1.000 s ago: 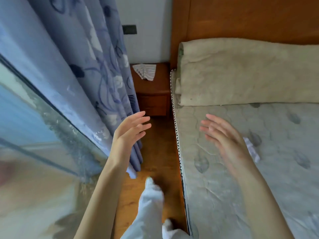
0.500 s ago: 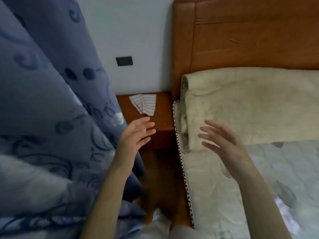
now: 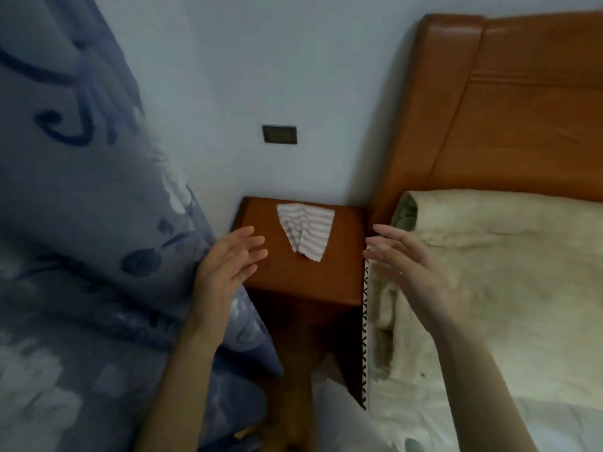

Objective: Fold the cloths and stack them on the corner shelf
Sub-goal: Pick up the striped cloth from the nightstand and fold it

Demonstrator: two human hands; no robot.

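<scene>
Empty hands, left [image 3: 228,262] and right [image 3: 408,265], fingers spread, flank striped cloth [image 3: 306,231] between curtain [image 3: 98,223] and blanket [image 3: 489,272].

Home bedroom, wooden headboard [image 3: 522,102], folded blanket [image 3: 505,272], blue curtain [image 3: 81,223]

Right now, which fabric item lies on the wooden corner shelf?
The small striped cloth, lying on the corner shelf. The blue curtain hangs beside it; the cream blanket is on the bed.
</scene>
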